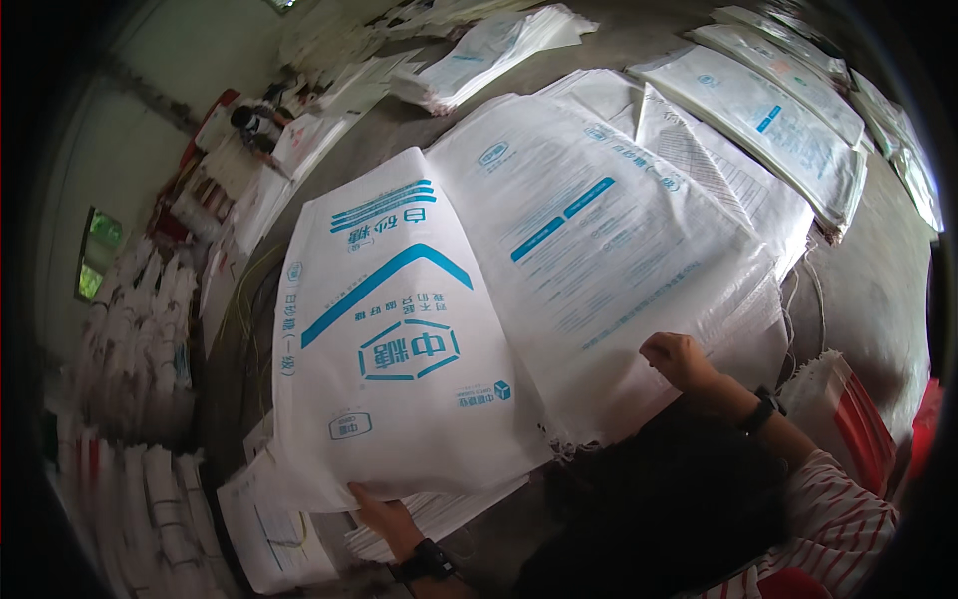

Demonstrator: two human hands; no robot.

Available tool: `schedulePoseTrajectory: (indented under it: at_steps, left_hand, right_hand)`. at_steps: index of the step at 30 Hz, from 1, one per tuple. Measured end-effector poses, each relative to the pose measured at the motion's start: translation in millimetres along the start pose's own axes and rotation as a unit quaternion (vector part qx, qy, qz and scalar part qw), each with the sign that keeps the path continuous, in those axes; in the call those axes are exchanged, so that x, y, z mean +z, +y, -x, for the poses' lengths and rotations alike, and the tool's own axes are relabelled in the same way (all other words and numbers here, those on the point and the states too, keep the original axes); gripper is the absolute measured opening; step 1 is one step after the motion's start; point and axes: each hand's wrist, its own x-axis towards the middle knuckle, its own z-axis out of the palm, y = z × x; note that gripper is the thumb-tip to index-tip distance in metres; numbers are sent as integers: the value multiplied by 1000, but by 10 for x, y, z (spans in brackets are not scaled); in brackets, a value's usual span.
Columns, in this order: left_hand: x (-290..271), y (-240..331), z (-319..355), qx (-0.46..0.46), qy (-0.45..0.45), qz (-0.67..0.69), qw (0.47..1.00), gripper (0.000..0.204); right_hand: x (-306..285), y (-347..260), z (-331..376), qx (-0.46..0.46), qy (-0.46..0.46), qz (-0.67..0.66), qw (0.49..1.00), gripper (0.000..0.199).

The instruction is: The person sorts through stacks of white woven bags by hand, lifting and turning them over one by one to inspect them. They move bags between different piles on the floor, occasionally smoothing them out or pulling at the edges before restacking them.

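Two large white printed sacks lie side by side before me. The left sack (pixel 389 329) has bold blue print and a blue chevron, upside down to me. My left hand (pixel 387 521) grips its near edge, thumb on top and fingers under it. Its right side lies against the right-hand sack (pixel 609 230), which has small blue print and two blue bars and tops a stack. Over the near right part of that sack, my right hand (pixel 684 361) is closed with curled fingers. Whether it pinches any of the sack I cannot make out.
More flat sack stacks (pixel 768 110) lie at the far right, another (pixel 489 55) at the far middle. Rolled white bundles (pixel 150 339) stand at the left. Red-and-white sacks (pixel 843 414) are near my right arm. Another person (pixel 261 130) bends over sacks at the far left.
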Motion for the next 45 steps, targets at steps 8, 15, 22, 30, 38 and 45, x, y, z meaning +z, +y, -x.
schedulePoseTrajectory:
  at_steps: [8,15,22,30,38,45]
  left_hand:
    - [-627,-561,232,185,-64,-573,796,39]
    - [-844,-935,495,142,-40,-398,905,28]
    - [-622,-1042,725,-261,67,345,899,37]
    - [-708,-1173,783,-230,63,350,906,38]
    - [-492,-1069,734,-229,-51,126,964,46]
    - [666,125,932,-274,-281,82,916,49]
  right_hand:
    - [77,23,24,20,-50,22,998,14]
    - [114,40,49,63,-103,35,992,18]
    - [207,74,54,87,-146,51,984,21]
    - [281,74,58,107,-184,65,975,24]
    - [198,76,12,195,-277,61,939,19]
    - [324,-467,30,264,-549,-203,767,76]
